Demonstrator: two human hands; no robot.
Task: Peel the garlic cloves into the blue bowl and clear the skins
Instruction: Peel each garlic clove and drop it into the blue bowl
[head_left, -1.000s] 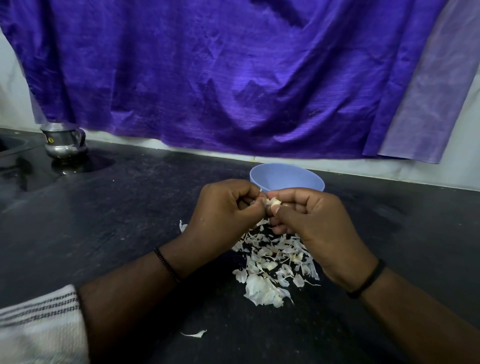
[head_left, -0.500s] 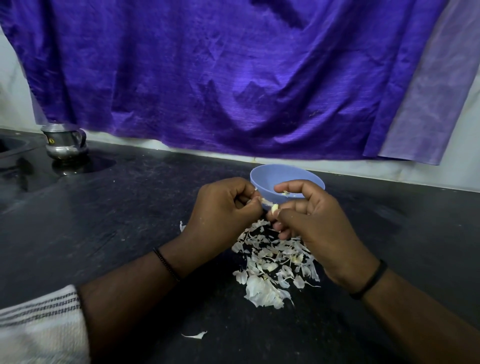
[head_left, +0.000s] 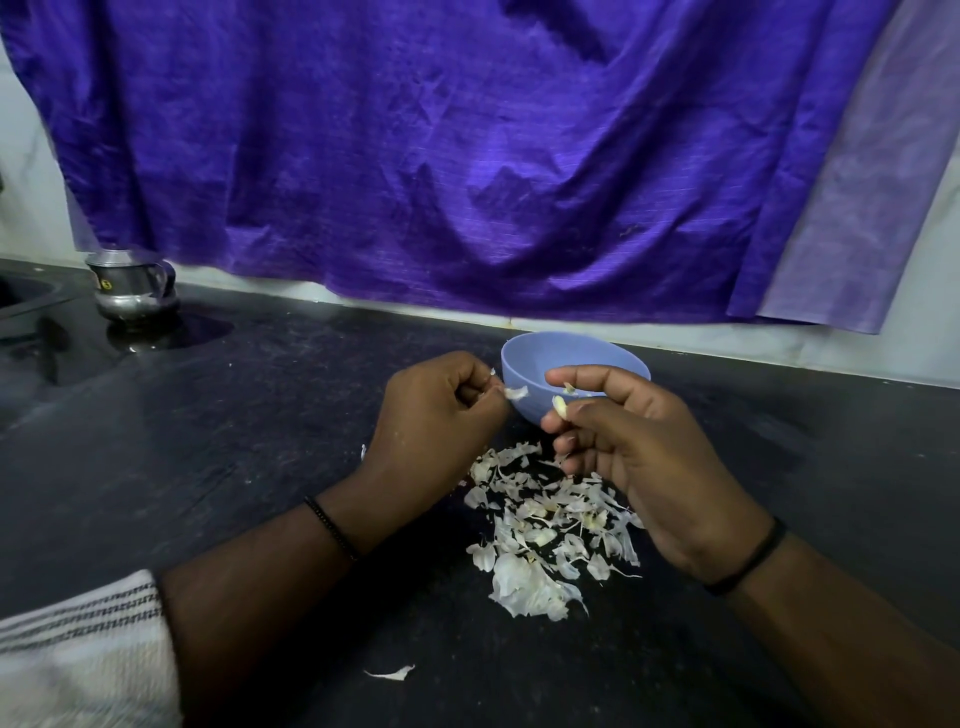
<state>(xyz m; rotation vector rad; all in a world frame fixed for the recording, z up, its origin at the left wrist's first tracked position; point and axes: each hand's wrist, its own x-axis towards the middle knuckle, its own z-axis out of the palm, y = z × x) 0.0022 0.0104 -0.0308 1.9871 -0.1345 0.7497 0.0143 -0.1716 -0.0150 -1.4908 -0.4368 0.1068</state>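
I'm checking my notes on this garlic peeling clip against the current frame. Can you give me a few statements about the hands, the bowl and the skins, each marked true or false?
1. The left hand pinches a thin white strip of garlic skin. True.
2. The right hand is empty. False: it pinches a small pale garlic clove between thumb and fingers.
3. The round light blue plastic bowl lies tipped over on its side. False: it stands upright on the dark stone counter, behind the hands.
4. A loose pile of white garlic skins lies on the counter below the hands. True.
5. The small shiny steel jug stands right beside the bowl. False: it stands far off at the counter's left end.
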